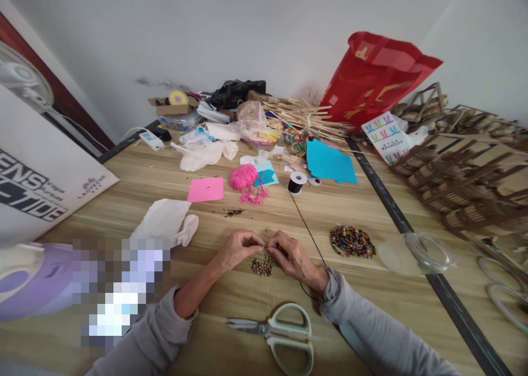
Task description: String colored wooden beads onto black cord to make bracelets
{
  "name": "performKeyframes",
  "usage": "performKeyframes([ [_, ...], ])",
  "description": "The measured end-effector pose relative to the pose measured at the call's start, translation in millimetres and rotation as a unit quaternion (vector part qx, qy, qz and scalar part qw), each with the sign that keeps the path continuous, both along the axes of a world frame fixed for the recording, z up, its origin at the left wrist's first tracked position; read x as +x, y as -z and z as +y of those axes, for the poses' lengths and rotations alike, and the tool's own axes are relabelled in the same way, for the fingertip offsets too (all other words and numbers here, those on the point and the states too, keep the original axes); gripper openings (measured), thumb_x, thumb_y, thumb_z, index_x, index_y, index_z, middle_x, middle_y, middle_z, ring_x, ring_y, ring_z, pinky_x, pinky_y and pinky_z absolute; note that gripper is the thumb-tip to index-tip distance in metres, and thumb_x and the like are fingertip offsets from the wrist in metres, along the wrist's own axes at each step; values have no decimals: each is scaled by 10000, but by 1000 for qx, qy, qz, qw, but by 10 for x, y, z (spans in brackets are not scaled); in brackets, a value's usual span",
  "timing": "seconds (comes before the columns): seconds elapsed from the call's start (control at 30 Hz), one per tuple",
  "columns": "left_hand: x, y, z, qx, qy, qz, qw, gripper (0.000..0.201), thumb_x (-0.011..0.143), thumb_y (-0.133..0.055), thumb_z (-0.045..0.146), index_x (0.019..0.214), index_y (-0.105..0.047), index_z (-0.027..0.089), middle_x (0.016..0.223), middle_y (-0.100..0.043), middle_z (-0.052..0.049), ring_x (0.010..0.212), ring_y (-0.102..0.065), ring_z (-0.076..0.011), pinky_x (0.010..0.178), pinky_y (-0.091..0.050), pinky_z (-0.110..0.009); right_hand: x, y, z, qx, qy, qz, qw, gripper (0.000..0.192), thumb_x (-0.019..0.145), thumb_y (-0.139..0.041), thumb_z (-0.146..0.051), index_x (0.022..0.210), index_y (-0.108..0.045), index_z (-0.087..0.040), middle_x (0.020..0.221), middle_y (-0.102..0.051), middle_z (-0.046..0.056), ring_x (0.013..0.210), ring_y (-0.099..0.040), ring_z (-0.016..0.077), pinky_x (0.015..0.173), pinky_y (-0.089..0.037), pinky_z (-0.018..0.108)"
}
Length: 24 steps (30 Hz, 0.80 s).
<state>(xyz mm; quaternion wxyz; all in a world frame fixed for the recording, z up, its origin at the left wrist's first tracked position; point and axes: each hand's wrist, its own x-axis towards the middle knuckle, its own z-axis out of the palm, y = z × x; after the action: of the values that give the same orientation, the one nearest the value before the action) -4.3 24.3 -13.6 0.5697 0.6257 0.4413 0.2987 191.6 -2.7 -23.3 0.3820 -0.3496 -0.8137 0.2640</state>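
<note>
Head view: the wood-grained bench carries everything here. Pale-handled scissors lie nearest the person, blades pointing left. Beyond them, the left hand and right hand meet, each grip clenched at the fingertips. Multicoloured beads lie heaped in a string right of the right hand; a black spool stands farther off. A bead cluster rests just below the 2 hands, which pinch a tiny item, too small to identify.

Soft, muted, even light covers the wood-grain table, loose beads at six o'clock lack fine detail, wide-angle distortion stretches woven baskets at three, and bright mosaic blocks blot out eight.
</note>
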Motion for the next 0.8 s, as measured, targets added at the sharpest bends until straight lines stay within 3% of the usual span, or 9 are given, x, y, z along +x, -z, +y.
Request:
performKeyframes([
  [0.8, 8, 18, -1, -8, 13, -29, 999, 132, 681, -678, 216, 755, -711, 112, 702, -700, -37, 655, -587, -135, 646, -437, -237, -5, -28, -6, -12, -3, -1, 1000, 168, 956, -431, -243, 828, -519, -179, 747, -526, 32, 650, -499, 139, 605, -408, 256],
])
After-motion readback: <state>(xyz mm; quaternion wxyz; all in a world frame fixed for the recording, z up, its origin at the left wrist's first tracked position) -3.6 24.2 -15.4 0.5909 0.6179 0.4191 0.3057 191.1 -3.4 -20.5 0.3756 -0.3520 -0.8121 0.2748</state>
